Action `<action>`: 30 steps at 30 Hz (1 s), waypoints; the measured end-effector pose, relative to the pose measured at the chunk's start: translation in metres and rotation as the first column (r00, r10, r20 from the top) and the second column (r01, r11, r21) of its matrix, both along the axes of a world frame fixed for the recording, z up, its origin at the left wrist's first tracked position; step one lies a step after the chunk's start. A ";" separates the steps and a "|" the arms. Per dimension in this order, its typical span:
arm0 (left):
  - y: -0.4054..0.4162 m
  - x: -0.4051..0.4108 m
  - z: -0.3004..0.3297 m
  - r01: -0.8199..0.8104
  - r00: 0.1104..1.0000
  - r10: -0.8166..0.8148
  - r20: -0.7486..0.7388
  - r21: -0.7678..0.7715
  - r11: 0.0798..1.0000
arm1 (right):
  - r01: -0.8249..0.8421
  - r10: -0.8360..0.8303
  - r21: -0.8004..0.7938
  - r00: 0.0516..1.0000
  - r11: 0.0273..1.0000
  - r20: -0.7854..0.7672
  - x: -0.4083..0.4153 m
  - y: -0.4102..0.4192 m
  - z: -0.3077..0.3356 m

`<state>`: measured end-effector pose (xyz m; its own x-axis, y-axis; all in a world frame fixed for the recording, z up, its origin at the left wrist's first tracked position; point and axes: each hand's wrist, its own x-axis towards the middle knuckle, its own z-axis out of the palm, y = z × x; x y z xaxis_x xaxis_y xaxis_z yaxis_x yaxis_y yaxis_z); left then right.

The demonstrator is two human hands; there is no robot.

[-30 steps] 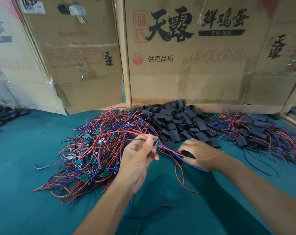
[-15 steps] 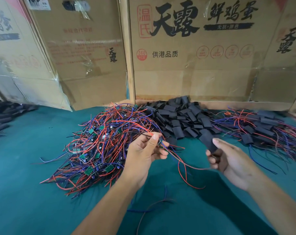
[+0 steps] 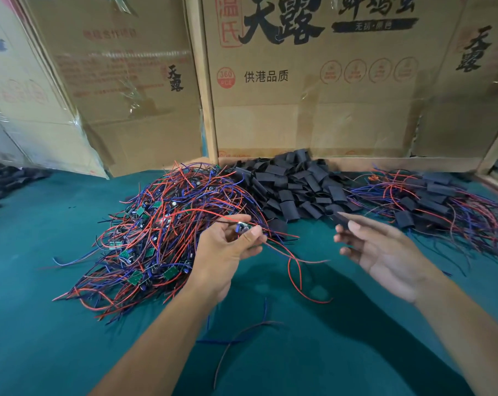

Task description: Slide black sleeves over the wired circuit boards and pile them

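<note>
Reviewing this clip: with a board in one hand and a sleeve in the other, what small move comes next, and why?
Probably bring the black sleeve in the right hand over to the wired circuit board pinched by the left hand, then thread the wires in. The two are apart, and the board is bare.

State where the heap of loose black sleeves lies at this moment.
In the head view, the heap of loose black sleeves lies centre-back on the green table, against the cardboard box, between the pile of bare wired boards and the sleeved pile.
</note>
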<state>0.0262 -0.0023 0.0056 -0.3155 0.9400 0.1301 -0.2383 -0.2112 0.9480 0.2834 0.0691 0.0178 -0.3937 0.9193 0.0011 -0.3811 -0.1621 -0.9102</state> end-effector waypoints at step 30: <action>-0.010 0.021 0.011 0.186 0.962 -0.187 0.200 0.025 0.982 | -0.547 -0.249 0.640 0.623 0.539 0.742 -0.046 -0.051 -0.010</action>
